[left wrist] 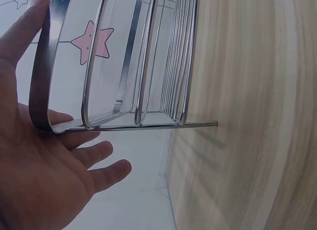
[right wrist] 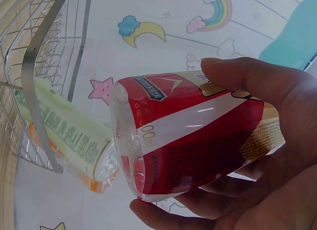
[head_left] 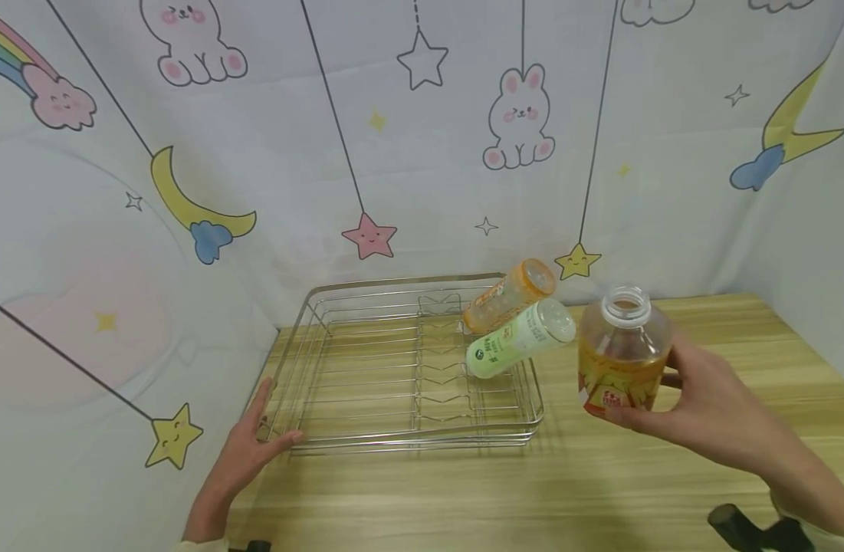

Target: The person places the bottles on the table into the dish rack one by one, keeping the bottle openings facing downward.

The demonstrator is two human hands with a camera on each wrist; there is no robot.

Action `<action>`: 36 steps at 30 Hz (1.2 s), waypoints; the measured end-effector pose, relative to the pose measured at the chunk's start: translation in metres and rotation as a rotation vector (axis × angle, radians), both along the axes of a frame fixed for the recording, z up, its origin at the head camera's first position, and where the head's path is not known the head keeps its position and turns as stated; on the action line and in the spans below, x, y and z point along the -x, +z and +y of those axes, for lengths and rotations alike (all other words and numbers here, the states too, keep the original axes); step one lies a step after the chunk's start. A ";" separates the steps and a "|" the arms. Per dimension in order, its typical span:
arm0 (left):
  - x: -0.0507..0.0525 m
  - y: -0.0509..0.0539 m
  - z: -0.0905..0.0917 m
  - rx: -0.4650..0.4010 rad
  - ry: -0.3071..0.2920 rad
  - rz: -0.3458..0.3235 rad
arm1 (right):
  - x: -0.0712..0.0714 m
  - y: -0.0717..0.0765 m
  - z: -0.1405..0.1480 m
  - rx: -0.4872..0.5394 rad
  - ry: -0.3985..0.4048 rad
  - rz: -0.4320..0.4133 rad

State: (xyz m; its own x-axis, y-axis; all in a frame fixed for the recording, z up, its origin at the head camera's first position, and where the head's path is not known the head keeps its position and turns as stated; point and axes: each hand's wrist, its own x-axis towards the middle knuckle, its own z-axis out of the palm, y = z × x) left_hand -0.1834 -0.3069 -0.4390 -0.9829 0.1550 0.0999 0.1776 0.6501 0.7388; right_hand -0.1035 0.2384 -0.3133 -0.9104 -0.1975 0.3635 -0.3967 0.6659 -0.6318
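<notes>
In the head view, my right hand (head_left: 718, 410) grips a clear plastic bottle (head_left: 625, 368) with its uncapped neck up. The bottle is raised to the right of the metal dish rack (head_left: 411, 441). Its red and white label (right wrist: 198, 126) and round base show in the right wrist view. My left hand (head_left: 245, 445) rests at the rack's front left corner, thumb on the front rim and straight fingers along the left side. Two bottles lean neck down in the rack's right part: a green one (head_left: 518, 337) and, behind it, an orange one (head_left: 511, 291).
The rack stands on a wood-grain table (head_left: 408, 498). A white cloth backdrop (head_left: 449, 176) with cartoon rabbits, stars and moons hangs behind and at both sides. Bent wire dividers (head_left: 442, 356) run through the rack's middle. A black object (head_left: 753, 529) shows by the right wrist.
</notes>
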 end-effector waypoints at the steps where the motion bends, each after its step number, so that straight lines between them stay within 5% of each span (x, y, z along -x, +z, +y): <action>1: 0.000 0.000 0.000 0.002 0.000 0.000 | 0.000 0.001 -0.002 0.000 0.009 0.000; 10: -0.002 0.006 0.003 0.019 -0.003 0.059 | 0.000 0.011 -0.022 0.005 0.100 0.010; 29: -0.020 0.035 0.040 0.094 -0.084 0.326 | 0.007 0.017 -0.038 -0.066 0.188 0.018; 36: -0.027 0.044 0.059 0.020 -0.147 0.384 | 0.009 0.018 -0.043 -0.094 0.225 0.006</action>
State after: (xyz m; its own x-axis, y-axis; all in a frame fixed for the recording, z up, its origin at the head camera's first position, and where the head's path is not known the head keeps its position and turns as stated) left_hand -0.1560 -0.2476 -0.3947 -0.8420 0.2966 0.4507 0.5300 0.6110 0.5880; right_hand -0.1128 0.1958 -0.2956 -0.8376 -0.4281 0.3394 -0.5453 0.6162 -0.5684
